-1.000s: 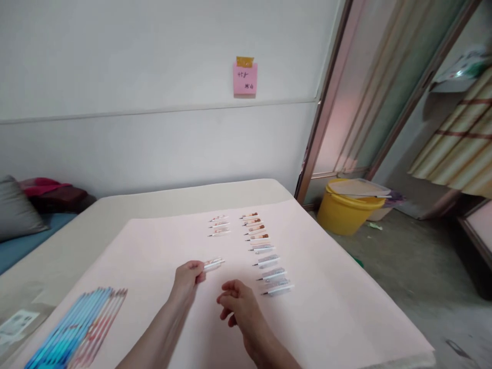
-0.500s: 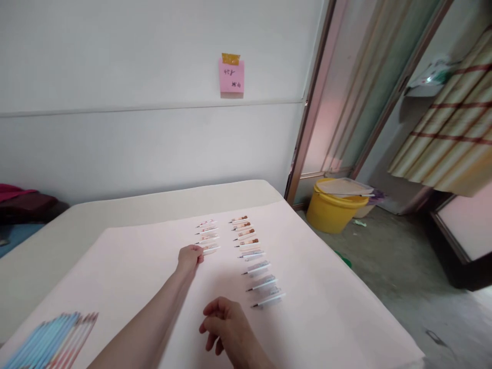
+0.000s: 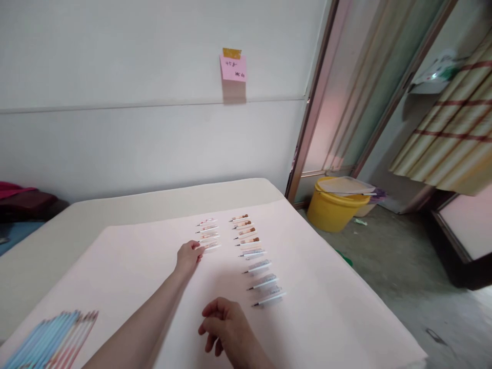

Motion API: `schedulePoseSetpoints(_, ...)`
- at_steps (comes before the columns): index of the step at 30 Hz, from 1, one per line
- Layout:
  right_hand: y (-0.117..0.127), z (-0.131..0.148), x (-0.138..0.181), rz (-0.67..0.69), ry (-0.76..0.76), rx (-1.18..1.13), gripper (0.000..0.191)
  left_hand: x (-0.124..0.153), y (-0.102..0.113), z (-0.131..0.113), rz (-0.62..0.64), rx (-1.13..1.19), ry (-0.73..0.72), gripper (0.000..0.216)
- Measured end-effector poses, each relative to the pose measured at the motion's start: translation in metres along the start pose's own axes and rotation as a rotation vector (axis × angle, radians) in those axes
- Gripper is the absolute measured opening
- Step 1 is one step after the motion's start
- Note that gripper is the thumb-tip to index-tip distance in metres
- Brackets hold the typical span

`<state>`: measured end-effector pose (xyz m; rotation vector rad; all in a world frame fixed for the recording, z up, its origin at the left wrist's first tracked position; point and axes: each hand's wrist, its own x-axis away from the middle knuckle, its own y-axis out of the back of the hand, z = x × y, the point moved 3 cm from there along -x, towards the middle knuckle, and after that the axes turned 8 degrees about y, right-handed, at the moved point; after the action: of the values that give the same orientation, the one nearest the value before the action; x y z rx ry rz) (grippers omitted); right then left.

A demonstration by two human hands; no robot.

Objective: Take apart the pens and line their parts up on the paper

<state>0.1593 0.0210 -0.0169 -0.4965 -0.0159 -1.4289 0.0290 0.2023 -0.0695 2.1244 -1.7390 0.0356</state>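
My left hand reaches to the nearest white pen of the left column, its fingers closed at the dark-tip end, which they hide. Behind it, several similar slim white pens with coloured prints lie flat, one above another. Low in the middle, my right hand hovers over the pink-white sheet with loosely curled fingers, apart and holding nothing. To its upper right runs a longer column of pens: brown-printed ones at the far end and grey-blue ones nearer, their dark tips pointing left.
Many blue and pink-white pens or pencils lie side by side at the lower left. The pale sheet covers most of the table. A pink note is taped to the wall. A yellow bucket stands on the floor at right.
My left hand stays at the nearest pen of the left column, its fingers shifted slightly. The right hand is almost still. The note's lower edge has lifted from the wall.
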Motion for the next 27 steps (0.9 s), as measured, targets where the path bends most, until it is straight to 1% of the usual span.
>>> schedulePoseSetpoints(3, 0.000, 0.003, 0.001, -0.001, -0.008, -0.003, 0.021, 0.007, 0.008, -0.002, -0.046, -0.134, -0.091, 0.014)
schedulePoseSetpoints(5, 0.000, 0.002, 0.001, 0.002, -0.014, -0.010, 0.021, 0.014, 0.009, -0.001, -0.060, -0.238, -0.183, 0.011)
schedulePoseSetpoints(6, 0.000, 0.002, 0.001, 0.005, -0.014, -0.014, 0.020, 0.018, 0.009, 0.000, -0.059, -0.330, -0.256, 0.012)
schedulePoseSetpoints(8, 0.000, -0.001, 0.000, 0.006, -0.008, -0.017, 0.020, 0.025, 0.004, 0.002, -0.061, -0.588, -0.417, 0.016)
schedulePoseSetpoints(10, 0.001, -0.003, -0.001, 0.005, -0.001, -0.015, 0.020, 0.029, -0.002, 0.004, -0.086, -0.855, -0.525, 0.020)
schedulePoseSetpoints(13, 0.001, -0.005, -0.001, 0.006, 0.000, -0.014, 0.021, 0.028, -0.008, 0.006, -0.145, -1.049, -0.541, 0.020)
schedulePoseSetpoints(16, 0.001, -0.003, -0.001, -0.002, -0.004, -0.018, 0.021, 0.025, -0.012, 0.004, -0.178, -1.110, -0.547, 0.022)
schedulePoseSetpoints(20, 0.001, -0.002, -0.001, -0.007, -0.011, -0.023, 0.021, 0.023, -0.015, 0.000, -0.202, -1.112, -0.563, 0.022)
schedulePoseSetpoints(24, 0.000, -0.003, -0.003, -0.013, -0.008, -0.018, 0.021, 0.029, -0.014, -0.003, -0.207, -1.037, -0.556, 0.019)
schedulePoseSetpoints(27, -0.001, -0.002, -0.003, -0.009, -0.001, -0.016, 0.020, 0.044, -0.007, -0.006, -0.201, -0.934, -0.501, 0.018)
